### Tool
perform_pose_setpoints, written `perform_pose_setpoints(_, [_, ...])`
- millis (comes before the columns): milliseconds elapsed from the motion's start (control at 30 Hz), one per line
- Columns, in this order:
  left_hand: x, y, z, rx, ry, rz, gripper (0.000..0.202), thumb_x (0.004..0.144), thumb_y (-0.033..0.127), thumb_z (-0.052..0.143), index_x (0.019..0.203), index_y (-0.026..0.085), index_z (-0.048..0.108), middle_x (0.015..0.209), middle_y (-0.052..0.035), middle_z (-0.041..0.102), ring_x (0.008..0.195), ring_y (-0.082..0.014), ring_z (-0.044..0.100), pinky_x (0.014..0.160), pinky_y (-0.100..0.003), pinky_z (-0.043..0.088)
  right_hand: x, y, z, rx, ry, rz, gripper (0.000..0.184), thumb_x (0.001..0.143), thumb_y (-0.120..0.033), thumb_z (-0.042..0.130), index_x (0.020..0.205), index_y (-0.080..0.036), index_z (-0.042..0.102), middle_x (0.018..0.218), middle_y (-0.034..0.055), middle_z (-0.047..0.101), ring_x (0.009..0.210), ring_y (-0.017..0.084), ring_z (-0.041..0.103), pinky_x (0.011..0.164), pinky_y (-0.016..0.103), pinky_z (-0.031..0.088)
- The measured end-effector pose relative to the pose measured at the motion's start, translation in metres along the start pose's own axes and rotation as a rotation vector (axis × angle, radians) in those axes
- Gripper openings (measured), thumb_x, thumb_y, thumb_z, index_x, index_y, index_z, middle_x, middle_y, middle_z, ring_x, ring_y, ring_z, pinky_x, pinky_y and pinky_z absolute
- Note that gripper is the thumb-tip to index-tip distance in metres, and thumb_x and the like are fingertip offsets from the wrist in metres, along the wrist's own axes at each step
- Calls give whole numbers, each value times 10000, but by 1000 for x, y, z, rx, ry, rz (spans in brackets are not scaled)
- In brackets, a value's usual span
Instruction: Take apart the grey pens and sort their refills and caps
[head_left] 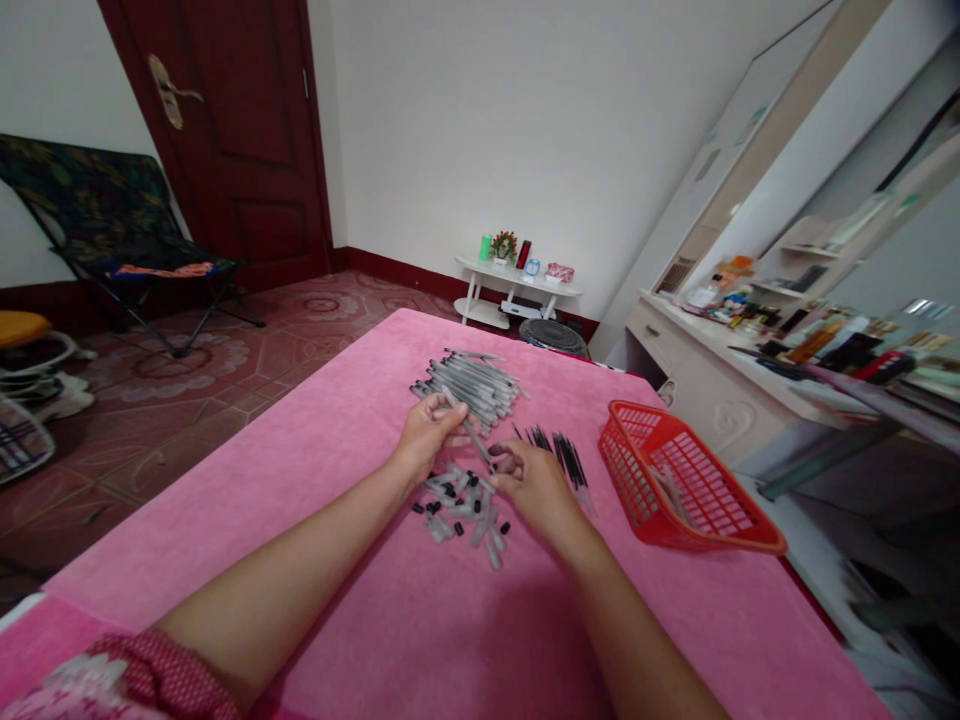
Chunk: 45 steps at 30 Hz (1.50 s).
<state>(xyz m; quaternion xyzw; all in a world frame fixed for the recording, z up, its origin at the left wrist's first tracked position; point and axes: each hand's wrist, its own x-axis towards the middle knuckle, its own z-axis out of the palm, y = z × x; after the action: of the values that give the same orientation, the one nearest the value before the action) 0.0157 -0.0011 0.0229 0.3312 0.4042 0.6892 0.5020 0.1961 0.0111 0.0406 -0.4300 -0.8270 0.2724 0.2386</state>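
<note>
My left hand (429, 435) pinches a greyish, see-through pen barrel (474, 436), which slants down to the right. At its lower end, the fingers of my right hand (538, 490) are closed on the tip; a small dark bit shows there, too small to name. Just beyond my left hand lies a pile of similar pen barrels (480, 385), many with black ends. Below both hands are scattered clear pen caps (480, 528) and small black plugs (459, 529). Black-inked pen refills (571, 460) lie in a bunch to the right of my right hand.
A red plastic basket (637, 492) with a few clear pieces inside stands on the right of the pink-covered table (375, 620). Beyond are a white shelf stand (472, 265), a cluttered dresser (690, 340), a folding chair (112, 215) and a dark red door (232, 120).
</note>
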Motion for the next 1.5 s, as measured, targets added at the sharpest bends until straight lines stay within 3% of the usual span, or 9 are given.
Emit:
perform_pose_setpoints(167, [18,2,-21,-93,245,83,297,694,299,716,848,141,519,734,-38,678,659,-164,682,565,-245,560,-6,-1,-43,-375,-218,68,140,612,-118,632,702,-213,680,655,6,656,611,152,576,524,234,308])
perform_pose_setpoints(300, [22,3,-25,-139,307,73,260,712,274,704,833,134,522,722,-36,670,658,-149,678,592,-247,563,-4,12,-67,-443,-195,193,105,617,-131,627,696,-185,672,645,27,646,589,149,564,504,233,288])
perform_pose_setpoints(467, [7,3,-4,-105,116,2,328,672,320,732,841,143,515,728,-25,663,652,-161,673,557,-250,553,2,16,-65,-457,-76,272,189,656,-278,656,791,-147,676,728,75,668,636,170,583,529,242,319])
perform_pose_setpoints(733, [-24,1,30,-10,-188,-17,304,699,368,693,834,160,516,812,-11,637,728,-151,643,658,-298,544,-2,-17,-28,-91,10,-52,258,731,-230,598,978,-183,658,808,52,694,708,165,612,631,240,411])
perform_pose_setpoints(867, [-13,1,19,331,-164,189,226,790,357,583,901,160,569,867,-50,657,811,-180,630,765,-332,506,-2,-10,-51,-168,67,-24,199,736,-231,575,897,-193,685,835,66,705,738,181,628,637,248,423])
perform_pose_setpoints(1000, [6,1,-11,1006,-113,521,218,811,232,531,999,186,632,1020,-78,649,1003,-236,545,918,-399,407,-4,11,-104,-320,262,126,244,737,-278,567,916,-165,689,850,89,704,750,201,639,650,274,440])
perform_pose_setpoints(1200, [21,-4,-37,1385,-215,642,336,758,92,523,1072,158,623,1031,-99,619,1012,-235,498,888,-371,412,-23,41,-161,-645,385,494,326,722,-399,583,954,-205,705,874,144,697,783,296,640,601,354,424])
perform_pose_setpoints(1333, [23,-9,-38,1469,-260,638,298,743,99,543,1016,164,645,965,-99,595,955,-229,498,854,-368,413,-22,39,-158,-612,434,459,354,745,-438,559,966,-198,697,887,139,696,806,302,638,635,372,437])
perform_pose_setpoints(1500, [20,-6,-36,1536,-301,585,133,731,131,577,829,176,655,862,-74,588,897,-219,499,812,-349,407,-5,21,-114,-366,322,197,234,752,-327,570,886,-184,697,869,82,703,793,216,639,695,309,454])
